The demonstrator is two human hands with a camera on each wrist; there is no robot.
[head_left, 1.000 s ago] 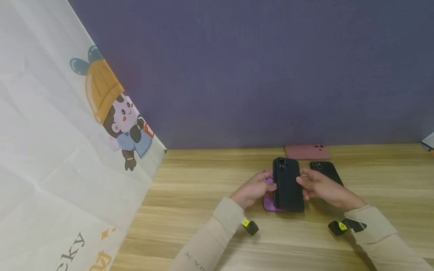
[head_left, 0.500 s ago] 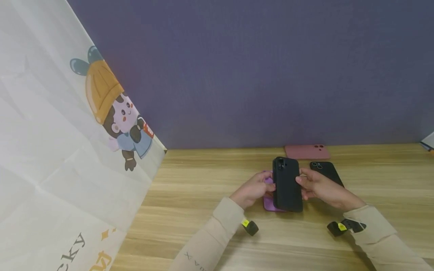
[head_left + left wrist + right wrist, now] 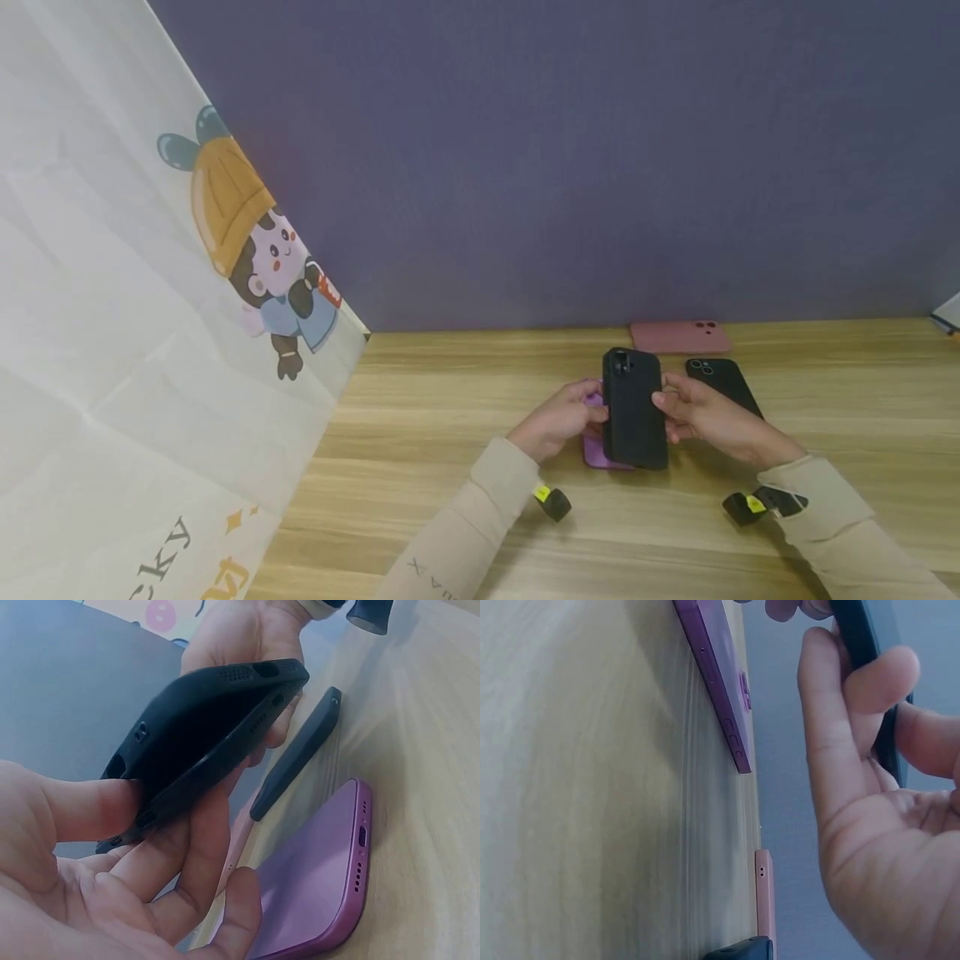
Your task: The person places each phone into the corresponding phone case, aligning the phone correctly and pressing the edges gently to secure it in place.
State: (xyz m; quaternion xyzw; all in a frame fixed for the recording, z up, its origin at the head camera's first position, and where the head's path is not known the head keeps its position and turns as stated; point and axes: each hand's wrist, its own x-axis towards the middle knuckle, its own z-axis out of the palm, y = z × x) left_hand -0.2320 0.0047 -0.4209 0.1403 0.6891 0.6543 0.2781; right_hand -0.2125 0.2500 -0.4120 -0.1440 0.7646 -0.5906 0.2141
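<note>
Both hands hold a black phone-shaped item (image 3: 636,412), camera cutout at its top, above a purple phone (image 3: 597,450) lying on the table. My left hand (image 3: 558,421) pinches its left edge between thumb and fingers; my right hand (image 3: 720,421) grips its right edge. In the left wrist view, a dark hollow shows between the long edges of the black item (image 3: 217,697); whether a phone is inside cannot be told. The right wrist view shows the right fingers and thumb around its edge, with the purple phone (image 3: 716,682) apart from it.
A pink phone (image 3: 667,337) lies at the back of the wooden table (image 3: 420,417), against the dark blue wall. Another black phone (image 3: 727,382) rests just behind the right hand. On the left hangs a white sheet (image 3: 150,350) with a cartoon figure.
The right hand and the right edge of the black item have shifted very slightly left. Both hands keep their hold, and the phones on the table lie as before.
</note>
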